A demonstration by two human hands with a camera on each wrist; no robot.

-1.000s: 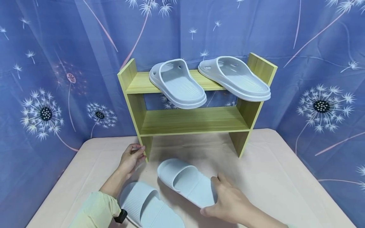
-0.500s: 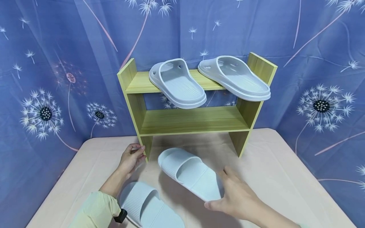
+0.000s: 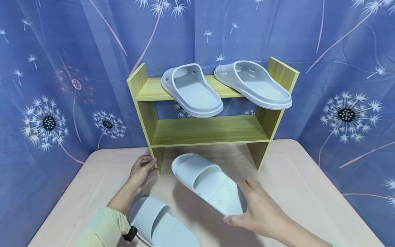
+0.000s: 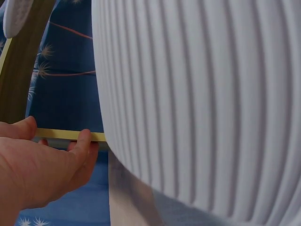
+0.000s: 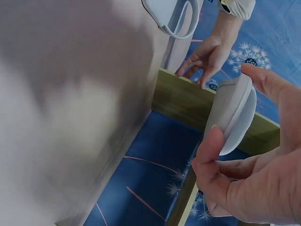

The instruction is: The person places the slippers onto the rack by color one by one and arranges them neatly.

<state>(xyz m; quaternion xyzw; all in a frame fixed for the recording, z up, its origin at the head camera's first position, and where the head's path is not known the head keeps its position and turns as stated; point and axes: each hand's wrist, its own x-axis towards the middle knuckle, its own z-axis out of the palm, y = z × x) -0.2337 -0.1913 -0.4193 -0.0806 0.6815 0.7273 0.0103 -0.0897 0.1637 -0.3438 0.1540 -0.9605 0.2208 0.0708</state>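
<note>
My right hand [image 3: 262, 209] pinches the heel end of a pale blue slide slipper [image 3: 192, 168], thumb on the near side and fingers on the far side. The slipper is held above its shadow, toe pointing to the back left, in front of the rack. In the right wrist view its sole edge [image 5: 230, 106] shows between thumb and fingers. My left hand [image 3: 143, 175] grips the front edge of the left side panel of a wooden shoe rack [image 3: 210, 130], low down. A matching slide slipper [image 3: 151, 214] lies beside my left forearm; its ribbed strap [image 4: 197, 94] fills the left wrist view.
Two grey-white clogs, a left one [image 3: 197, 96] and a right one [image 3: 262, 85], stand on the rack's top shelf, heels jutting past its front edge. Beneath is a pink cloth-covered table [image 3: 308, 199]. Blue dandelion-print curtains [image 3: 77, 51] enclose the back and sides.
My right hand has raised the slipper and carried it slightly forward and right, toward the rack. My left hand keeps its grip on the side panel. The other footwear has not moved.
</note>
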